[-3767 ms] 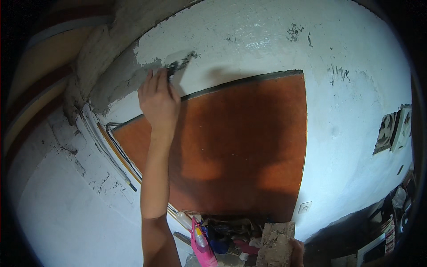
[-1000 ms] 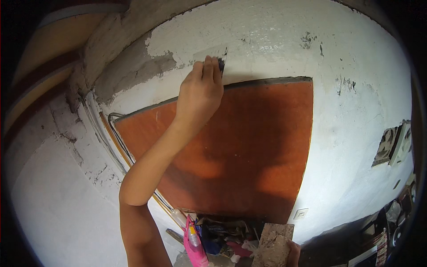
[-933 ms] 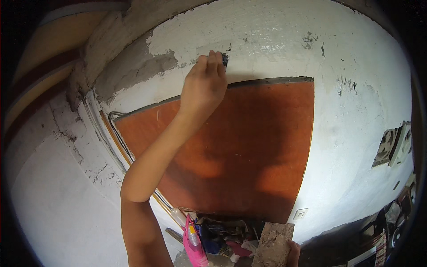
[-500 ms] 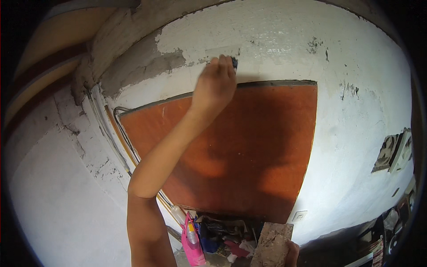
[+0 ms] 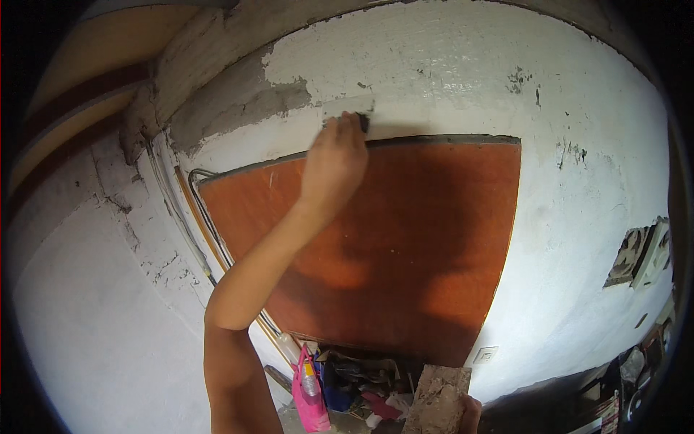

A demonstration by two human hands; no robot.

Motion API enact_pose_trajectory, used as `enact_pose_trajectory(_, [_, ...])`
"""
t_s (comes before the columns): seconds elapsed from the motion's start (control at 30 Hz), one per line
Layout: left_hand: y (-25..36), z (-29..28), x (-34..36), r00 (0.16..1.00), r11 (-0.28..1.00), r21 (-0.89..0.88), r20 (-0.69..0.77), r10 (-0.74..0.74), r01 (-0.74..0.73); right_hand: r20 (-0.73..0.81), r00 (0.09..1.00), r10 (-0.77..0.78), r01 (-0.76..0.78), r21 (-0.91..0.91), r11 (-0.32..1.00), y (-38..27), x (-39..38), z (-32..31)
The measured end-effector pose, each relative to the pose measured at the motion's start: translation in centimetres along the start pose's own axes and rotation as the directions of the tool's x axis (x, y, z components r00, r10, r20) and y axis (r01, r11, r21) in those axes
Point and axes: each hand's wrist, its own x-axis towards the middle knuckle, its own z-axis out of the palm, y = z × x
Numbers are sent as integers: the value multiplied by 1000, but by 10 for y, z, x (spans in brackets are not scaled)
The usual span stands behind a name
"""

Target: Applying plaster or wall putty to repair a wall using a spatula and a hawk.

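Left hand [image 5: 334, 160] is clenched around a small dark tool [image 5: 363, 121], pressing it against the rough white plastered wall [image 5: 434, 79] above the orange-brown wooden door [image 5: 376, 246].

The left hand [image 5: 334, 160] has slid its trowel [image 5: 363, 121] rightward along the wall.

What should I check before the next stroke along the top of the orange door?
1. Left hand has a grip on the small dark tool: ok, fingers closed round it.
2. Tool on the wall above the orange door: ok, it sits at the top edge.
3. Grey bare patch filled: not ok, still exposed.
4. Board of mortar within reach: ok, at the lower edge.
5. Right hand grip on the board: cannot tell, mostly out of frame.
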Motion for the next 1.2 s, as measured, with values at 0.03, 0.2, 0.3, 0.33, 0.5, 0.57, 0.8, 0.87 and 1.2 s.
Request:
enact_pose_trajectory(0.03, [-3, -2, -1, 997, 997, -52, 61, -52, 55, -3, 1000, 0, 0, 7, 1000, 1, 0, 2])
enact_pose_trajectory(0.2, [-15, -2, -1, 977, 991, -53, 183, -108, 120, 108, 987, 118, -147, 321, 935, -1, -1, -4])
enact_pose_trajectory(0.3, [-14, -3, -1, 961, 995, 36, 266, 77, -90, 305, 936, 174, -334, 619, 711, -1, -2, -10])
enact_pose_trajectory(0.33, [-14, -3, -2, 982, 997, 58, 183, 46, -58, 292, 944, 154, -309, 618, 723, 2, -2, -8])
enact_pose_trajectory(0.5, [-16, -1, -7, 984, 988, 32, 89, -153, 151, -27, 999, 30, -29, 17, 999, 12, -4, -4])
enact_pose_trajectory(0.57, [-13, 4, -9, 980, 996, 44, 180, -89, 82, -16, 999, 29, -29, 11, 1000, 13, -5, -10])
enact_pose_trajectory(0.8, [-7, 1, -17, 966, 999, 44, 260, 16, -29, -54, 996, -73, 68, -99, 993, 31, 1, -17])
enact_pose_trajectory(0.87, [-17, -7, -17, 964, 999, 35, 264, -39, 31, -46, 991, -129, 121, -144, 982, 30, 0, -18])
enact_pose_trajectory(1.2, [-14, -4, -12, 944, 997, 72, 329, -7, -17, -44, 998, -47, 43, -84, 996, 9, -7, -12])
